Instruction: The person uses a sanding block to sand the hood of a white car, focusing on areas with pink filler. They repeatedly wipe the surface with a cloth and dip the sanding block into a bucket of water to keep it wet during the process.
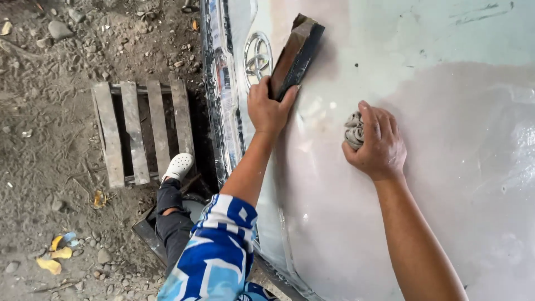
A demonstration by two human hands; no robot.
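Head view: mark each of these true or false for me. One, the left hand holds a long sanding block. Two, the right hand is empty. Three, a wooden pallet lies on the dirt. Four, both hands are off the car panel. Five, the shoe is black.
1. True: the left hand grips the long sanding block.
2. False: the right hand clutches a crumpled grey rag.
3. True: the wooden pallet lies on the dirt ground.
4. False: both hands work against the car panel.
5. False: the shoe is white.
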